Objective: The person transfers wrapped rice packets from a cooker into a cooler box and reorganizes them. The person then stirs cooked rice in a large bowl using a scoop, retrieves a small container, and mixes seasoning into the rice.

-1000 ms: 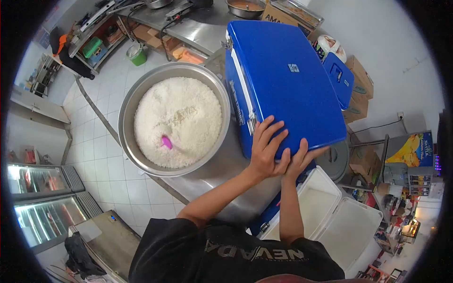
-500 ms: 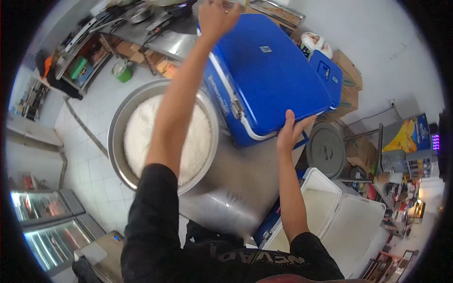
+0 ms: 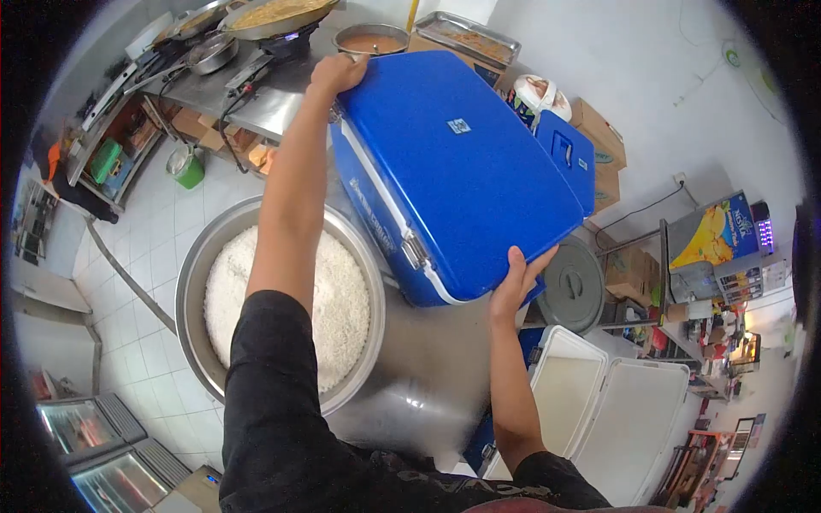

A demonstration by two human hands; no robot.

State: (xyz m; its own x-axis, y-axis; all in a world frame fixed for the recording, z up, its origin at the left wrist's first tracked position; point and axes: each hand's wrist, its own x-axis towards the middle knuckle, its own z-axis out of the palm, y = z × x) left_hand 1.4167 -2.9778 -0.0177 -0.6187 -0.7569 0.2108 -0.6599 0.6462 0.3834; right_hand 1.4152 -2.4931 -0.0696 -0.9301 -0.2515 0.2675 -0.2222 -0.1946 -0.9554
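Note:
A big blue cooler box (image 3: 462,171), lid closed, sits tilted across the view on the steel table. Its white seam and a metal latch (image 3: 416,250) face me. My left hand (image 3: 340,75) grips the far left corner of the lid, its fingers partly hidden by the edge. At the near right corner, my right hand (image 3: 516,286) has its thumb against the lid's rim and its fingers along the side. Under my left forearm stands a wide metal pot (image 3: 195,342) of white rice (image 3: 342,316).
An open cooler (image 3: 560,363) with a white interior stands at lower right, near a grey lidded bin (image 3: 571,282). Pans and a pot of orange liquid (image 3: 372,38) occupy the back counter. Another person (image 3: 64,175) is at far left. Cardboard boxes (image 3: 603,145) line the wall.
My left hand has come down onto the cooler's far corner, from a blurred raised position. My right hand stays at the near corner. The whole view has shifted a little.

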